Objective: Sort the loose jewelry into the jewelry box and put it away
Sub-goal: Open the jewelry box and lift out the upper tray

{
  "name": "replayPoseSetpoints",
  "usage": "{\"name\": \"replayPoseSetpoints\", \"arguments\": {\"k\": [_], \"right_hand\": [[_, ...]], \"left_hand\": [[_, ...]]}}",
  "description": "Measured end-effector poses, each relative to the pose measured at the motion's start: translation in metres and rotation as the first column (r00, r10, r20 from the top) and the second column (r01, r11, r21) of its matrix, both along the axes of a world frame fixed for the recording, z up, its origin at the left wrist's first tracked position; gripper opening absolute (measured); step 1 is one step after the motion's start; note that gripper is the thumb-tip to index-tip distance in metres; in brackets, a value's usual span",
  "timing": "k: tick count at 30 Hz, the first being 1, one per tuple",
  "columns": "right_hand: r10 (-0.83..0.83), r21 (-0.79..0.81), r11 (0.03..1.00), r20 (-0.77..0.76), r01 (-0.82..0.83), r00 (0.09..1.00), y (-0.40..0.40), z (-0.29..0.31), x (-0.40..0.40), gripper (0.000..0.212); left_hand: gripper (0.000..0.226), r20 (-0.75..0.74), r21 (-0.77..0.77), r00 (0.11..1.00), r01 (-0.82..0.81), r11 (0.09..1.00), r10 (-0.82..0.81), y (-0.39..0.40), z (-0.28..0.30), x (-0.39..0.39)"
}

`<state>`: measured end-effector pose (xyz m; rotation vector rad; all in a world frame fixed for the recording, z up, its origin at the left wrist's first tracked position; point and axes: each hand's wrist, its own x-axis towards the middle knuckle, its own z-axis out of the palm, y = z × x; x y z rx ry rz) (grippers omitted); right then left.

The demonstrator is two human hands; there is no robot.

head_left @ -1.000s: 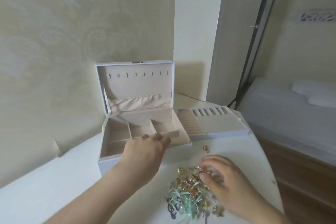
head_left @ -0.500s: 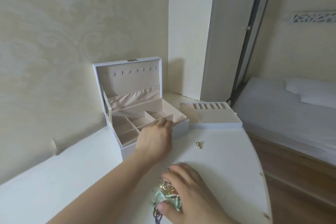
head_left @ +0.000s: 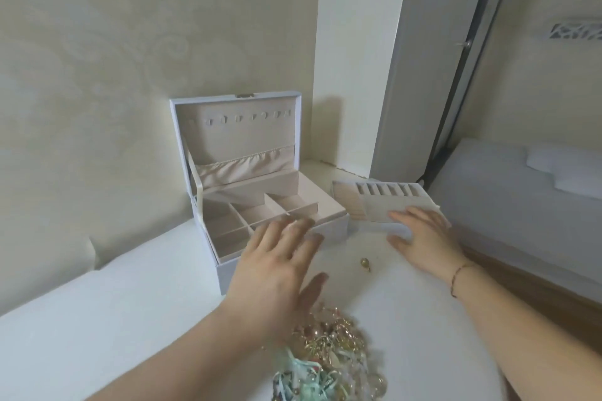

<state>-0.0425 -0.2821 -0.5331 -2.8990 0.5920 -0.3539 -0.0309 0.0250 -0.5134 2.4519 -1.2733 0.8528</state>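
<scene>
Both your hands are lying flat, holding nothing: left hand (head_left: 277,267) touching jewelry box (head_left: 329,231) front, jewelry pile (head_left: 329,355) sitting nearer you, closer to left than right hand (head_left: 423,238).

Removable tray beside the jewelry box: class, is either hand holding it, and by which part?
The right hand touches the tray at its near edge, fingers straight, no grip. The left hand holds nothing.

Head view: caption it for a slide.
Left hand at open jewelry box, right hand on removed tray, tangled jewelry pile waiting.
</scene>
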Motion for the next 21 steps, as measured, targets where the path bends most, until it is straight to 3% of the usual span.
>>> {"name": "replayPoseSetpoints", "arguments": {"k": [2, 4, 8, 11, 15, 21], "right_hand": [[0.001, -0.040, 0.999, 0.074, 0.002, 0.997, -0.002, -0.010, 0.001, 0.043], [-0.001, 0.011, 1.000, 0.129, 0.000, 0.992, -0.006, -0.013, -0.002, 0.039], [0.021, 0.034, 0.999, 0.132, -0.026, 0.991, -0.020, -0.009, -0.012, 0.029], [0.040, 0.079, 0.995, 0.226, -0.059, 0.973, -0.026, -0.009, -0.022, 0.021], [0.070, 0.203, 0.970, 0.308, -0.137, 0.949, -0.039, -0.015, -0.029, 0.032], [0.083, 0.185, 0.971, 0.326, -0.150, 0.942, -0.039, -0.015, -0.026, 0.028]], "left_hand": [[0.060, -0.002, 0.099, 0.975, -0.219, 0.971, 0.221, 0.001, 0.002, 0.013], [0.055, -0.059, 0.137, 0.952, -0.289, 0.948, 0.299, 0.003, -0.003, 0.024], [0.043, -0.136, 0.046, 0.965, -0.221, 0.974, 0.225, 0.009, -0.011, 0.033], [0.041, -0.153, -0.011, 0.981, -0.124, 0.992, 0.121, 0.015, -0.012, 0.029], [0.047, -0.130, 0.084, 0.991, 0.015, 0.996, -0.004, 0.031, -0.009, 0.043], [0.054, -0.127, 0.057, 0.988, -0.083, 0.995, 0.090, 0.032, -0.004, 0.070]]}}
